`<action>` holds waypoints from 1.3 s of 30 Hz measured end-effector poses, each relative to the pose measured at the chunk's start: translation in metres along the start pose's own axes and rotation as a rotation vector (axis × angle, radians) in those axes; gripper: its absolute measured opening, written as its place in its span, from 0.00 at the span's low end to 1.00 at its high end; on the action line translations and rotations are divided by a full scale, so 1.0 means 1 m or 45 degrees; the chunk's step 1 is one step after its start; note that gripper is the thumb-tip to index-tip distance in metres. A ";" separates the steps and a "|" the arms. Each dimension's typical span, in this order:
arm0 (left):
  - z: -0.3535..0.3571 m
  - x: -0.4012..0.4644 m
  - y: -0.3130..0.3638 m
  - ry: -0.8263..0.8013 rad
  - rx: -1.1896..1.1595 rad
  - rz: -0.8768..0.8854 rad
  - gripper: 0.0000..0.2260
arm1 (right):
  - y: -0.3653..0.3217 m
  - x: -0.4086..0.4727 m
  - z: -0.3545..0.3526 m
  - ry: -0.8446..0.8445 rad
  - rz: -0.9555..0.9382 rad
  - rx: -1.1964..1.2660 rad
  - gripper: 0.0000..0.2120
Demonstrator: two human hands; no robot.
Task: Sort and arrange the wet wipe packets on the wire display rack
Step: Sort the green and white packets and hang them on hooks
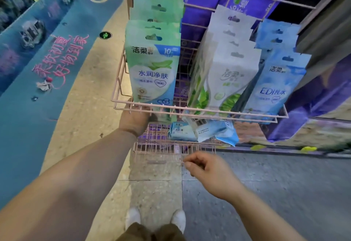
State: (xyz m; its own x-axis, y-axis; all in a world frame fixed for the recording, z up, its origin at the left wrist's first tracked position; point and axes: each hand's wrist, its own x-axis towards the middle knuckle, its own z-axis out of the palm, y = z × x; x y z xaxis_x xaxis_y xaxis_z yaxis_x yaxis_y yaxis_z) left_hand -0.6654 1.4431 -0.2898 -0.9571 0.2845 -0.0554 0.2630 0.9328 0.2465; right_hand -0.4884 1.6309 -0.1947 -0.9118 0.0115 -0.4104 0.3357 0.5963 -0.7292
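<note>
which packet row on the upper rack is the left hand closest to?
The green row at the rack's left end. The left hand is at the front rail just below it; the white row and blue row stand further right.

Left hand [133, 120] reaching forward, fingers hidden; right hand [209, 170] loosely curled, empty.

Pink wire rack [199, 110], two tiers, stocked with wipe packets.
Upper basket: green packets [152, 73] stand in a row at left, white-green packets [226, 81] in the middle, blue packets [273, 87] at right, all upright. Lower shelf [157, 146]: a few loose blue packets [203, 130] lie flat, overlapping. Rack stands on a speckled tile floor [152, 189].
</note>
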 end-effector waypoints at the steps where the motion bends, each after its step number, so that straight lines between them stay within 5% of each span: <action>1: -0.004 -0.001 0.001 -0.021 -0.006 -0.028 0.18 | -0.001 0.001 0.000 0.010 -0.003 0.016 0.06; 7: -0.017 -0.001 0.010 0.098 -0.121 -0.056 0.18 | -0.012 0.008 0.001 0.053 -0.029 0.106 0.07; 9: -0.028 -0.005 0.016 0.027 -0.460 -0.179 0.17 | -0.017 0.010 -0.001 0.101 -0.054 0.120 0.09; 11: -0.039 -0.018 0.018 0.009 -0.784 -0.162 0.12 | -0.023 0.013 -0.002 0.199 -0.117 0.100 0.11; 13: -0.046 -0.035 0.007 -0.042 -0.736 0.040 0.10 | -0.035 0.013 -0.002 0.323 -0.231 0.034 0.09; 15: -0.064 -0.056 0.009 -0.154 -0.507 0.116 0.03 | -0.046 0.015 -0.003 0.436 -0.484 -0.237 0.11; 17: -0.087 -0.076 0.016 -0.234 -0.597 0.243 0.06 | -0.056 0.017 -0.003 0.465 -0.707 -0.620 0.22; 20: -0.121 -0.094 0.023 -0.301 -0.828 0.264 0.07 | -0.070 0.011 -0.004 0.446 -0.676 -0.888 0.35; 23: -0.149 -0.103 0.022 -0.394 -1.227 0.163 0.05 | -0.084 -0.003 -0.023 0.346 -0.583 -0.627 0.41; 27: -0.166 -0.116 0.026 -0.365 -1.946 -0.118 0.04 | -0.100 -0.020 -0.052 0.167 -0.337 0.373 0.40; 31: -0.166 -0.120 0.044 -0.235 -2.265 -0.315 0.07 | -0.111 -0.023 -0.057 0.039 -0.285 0.816 0.10; 35: -0.184 -0.125 0.056 -0.227 -2.140 -0.214 0.12 | -0.118 -0.021 -0.064 0.133 -0.330 0.728 0.04; 39: -0.207 -0.124 0.061 0.059 -1.684 0.000 0.11 | -0.140 -0.016 -0.071 0.203 -0.483 0.669 0.04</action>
State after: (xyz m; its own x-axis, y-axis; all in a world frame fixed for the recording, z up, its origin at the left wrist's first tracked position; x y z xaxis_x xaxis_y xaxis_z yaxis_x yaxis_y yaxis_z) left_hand -0.5564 1.4188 -0.0675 -0.9673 0.2522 -0.0287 -0.0277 0.0075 0.9996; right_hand -0.5379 1.6041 -0.0469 -0.9997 0.0205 -0.0159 0.0181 0.1124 -0.9935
